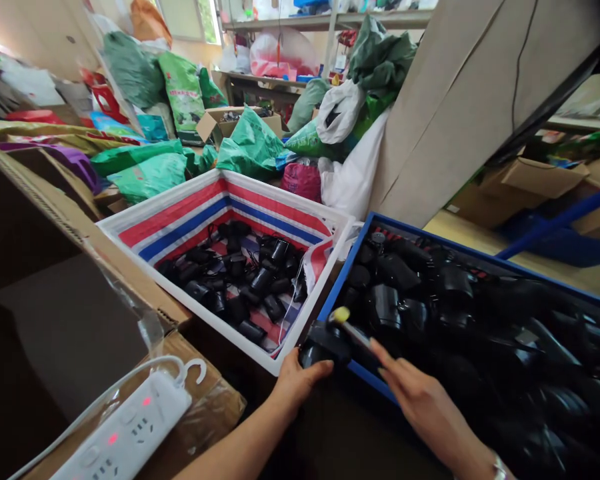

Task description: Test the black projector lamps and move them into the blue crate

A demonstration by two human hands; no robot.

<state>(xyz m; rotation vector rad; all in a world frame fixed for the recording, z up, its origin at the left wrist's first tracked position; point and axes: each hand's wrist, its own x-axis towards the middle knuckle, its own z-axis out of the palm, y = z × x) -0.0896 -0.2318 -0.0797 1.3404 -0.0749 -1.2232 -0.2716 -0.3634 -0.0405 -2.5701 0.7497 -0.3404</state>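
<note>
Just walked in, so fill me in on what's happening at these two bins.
The left hand grips a black plastic piece, while the right hand holds a brush-like tool with a yellow tip against or just over it. Loose black parts lie in the striped-lined white bin, and more are heaped in the blue-rimmed bin to its right.

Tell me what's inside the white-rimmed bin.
In the white-rimmed bin: loose black parts and a thin white cord on striped lining. Whatever lies beneath the pile is covered.
</note>
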